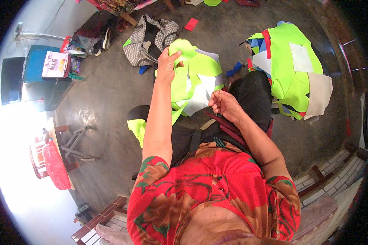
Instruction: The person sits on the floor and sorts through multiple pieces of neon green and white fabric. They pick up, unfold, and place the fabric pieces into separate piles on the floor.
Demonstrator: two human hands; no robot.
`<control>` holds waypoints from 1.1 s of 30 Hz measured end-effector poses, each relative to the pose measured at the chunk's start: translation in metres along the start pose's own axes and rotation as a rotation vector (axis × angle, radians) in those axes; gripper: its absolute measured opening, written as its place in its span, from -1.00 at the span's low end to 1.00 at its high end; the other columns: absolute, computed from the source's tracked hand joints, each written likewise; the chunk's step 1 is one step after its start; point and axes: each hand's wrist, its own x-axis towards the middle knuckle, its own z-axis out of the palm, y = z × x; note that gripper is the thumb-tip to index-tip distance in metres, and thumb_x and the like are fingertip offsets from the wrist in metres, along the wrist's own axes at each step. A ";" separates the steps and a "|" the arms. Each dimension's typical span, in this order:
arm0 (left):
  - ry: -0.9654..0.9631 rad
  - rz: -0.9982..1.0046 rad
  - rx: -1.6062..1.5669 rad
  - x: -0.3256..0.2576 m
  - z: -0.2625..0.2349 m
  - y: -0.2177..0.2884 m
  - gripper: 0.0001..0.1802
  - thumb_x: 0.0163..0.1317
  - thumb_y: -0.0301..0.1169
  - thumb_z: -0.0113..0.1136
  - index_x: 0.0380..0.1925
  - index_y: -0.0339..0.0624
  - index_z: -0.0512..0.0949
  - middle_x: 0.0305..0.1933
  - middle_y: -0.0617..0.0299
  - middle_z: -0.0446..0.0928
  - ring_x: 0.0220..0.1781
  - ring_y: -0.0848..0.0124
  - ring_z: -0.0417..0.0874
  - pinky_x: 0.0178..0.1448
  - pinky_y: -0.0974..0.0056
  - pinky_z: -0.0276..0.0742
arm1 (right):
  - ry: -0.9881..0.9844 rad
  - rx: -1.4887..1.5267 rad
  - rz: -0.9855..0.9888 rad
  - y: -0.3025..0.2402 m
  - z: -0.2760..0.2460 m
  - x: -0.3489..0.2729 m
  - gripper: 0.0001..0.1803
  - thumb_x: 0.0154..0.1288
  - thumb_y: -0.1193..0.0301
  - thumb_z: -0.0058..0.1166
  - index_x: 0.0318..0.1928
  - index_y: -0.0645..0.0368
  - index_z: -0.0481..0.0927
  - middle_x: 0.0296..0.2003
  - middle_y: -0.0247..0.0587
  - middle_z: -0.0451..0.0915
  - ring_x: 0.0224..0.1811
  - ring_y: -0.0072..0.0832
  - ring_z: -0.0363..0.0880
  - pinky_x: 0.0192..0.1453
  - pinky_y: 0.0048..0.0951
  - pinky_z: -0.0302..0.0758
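Observation:
A neon yellow-green piece of fabric (200, 61) with white and grey patches is spread over my lap. My left hand (166, 67) is closed on its upper left edge, thumb on top. Near the lower right edge of a white patch (200, 96), my right hand (226, 106) is held in a pinch. Whatever lies between those fingertips is too small to make out. Another neon scrap (137, 130) hangs by my left leg.
To the right lies a large heap of neon, white and blue fabric pieces (290, 69). A checkered cloth bundle (147, 41) and a red scrap (191, 24) are on the floor ahead. At the left stand a blue cabinet (37, 65) and a red basin (56, 165).

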 end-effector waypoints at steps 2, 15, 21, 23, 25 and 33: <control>0.070 -0.045 0.050 0.008 -0.010 -0.025 -0.74 0.08 -0.53 0.19 -0.19 -0.20 0.44 -0.30 0.23 0.53 -0.43 0.43 0.54 -0.57 0.36 0.48 | -0.015 0.004 0.007 0.000 -0.002 0.001 -0.81 0.32 0.27 -0.10 -0.30 0.12 0.45 -0.49 -0.28 0.57 -0.56 -0.61 0.44 -0.47 -0.59 0.40; 0.288 -0.324 0.288 -0.023 -0.034 -0.118 -0.57 0.09 -0.56 0.07 0.01 -0.32 0.29 -0.27 0.03 0.51 -0.53 0.34 0.59 -0.64 0.29 0.49 | -0.003 0.004 0.003 0.004 -0.002 0.004 -0.83 0.31 0.29 -0.08 -0.31 0.11 0.45 -0.50 -0.28 0.56 -0.59 -0.62 0.44 -0.49 -0.60 0.41; 0.309 -0.344 0.387 -0.034 -0.031 -0.116 -0.51 0.05 -0.61 0.03 0.05 -0.33 0.25 -0.18 -0.05 0.48 -0.56 0.35 0.59 -0.69 0.30 0.47 | 0.014 -0.030 -0.014 0.005 -0.003 0.005 -0.82 0.31 0.29 -0.08 -0.31 0.12 0.46 -0.51 -0.28 0.56 -0.59 -0.61 0.43 -0.49 -0.59 0.40; 0.306 -0.338 0.480 -0.039 -0.028 -0.115 -0.52 0.04 -0.58 0.06 0.03 -0.30 0.27 -0.15 -0.05 0.48 -0.46 0.28 0.61 -0.58 0.23 0.51 | 0.039 -0.046 -0.027 0.007 -0.004 0.007 -0.81 0.31 0.29 -0.10 -0.31 0.12 0.48 -0.51 -0.31 0.55 -0.58 -0.61 0.43 -0.49 -0.59 0.39; 0.332 -0.206 0.752 -0.046 -0.029 -0.113 -0.53 0.03 -0.54 0.10 0.01 -0.27 0.30 -0.12 -0.04 0.48 -0.34 0.20 0.61 -0.41 0.17 0.54 | 0.061 -0.040 -0.041 0.007 -0.003 0.006 -0.82 0.32 0.30 -0.11 -0.31 0.13 0.47 -0.51 -0.30 0.55 -0.58 -0.61 0.42 -0.50 -0.59 0.38; 0.073 0.105 1.054 -0.064 -0.007 -0.113 -0.58 0.01 -0.23 0.22 -0.13 -0.18 0.48 -0.05 0.01 0.51 -0.02 0.11 0.54 0.04 0.12 0.44 | 0.265 0.135 -0.327 0.007 -0.007 0.009 -0.82 0.36 0.31 -0.15 -0.29 0.12 0.44 -0.55 -0.32 0.48 -0.61 -0.62 0.35 -0.54 -0.59 0.31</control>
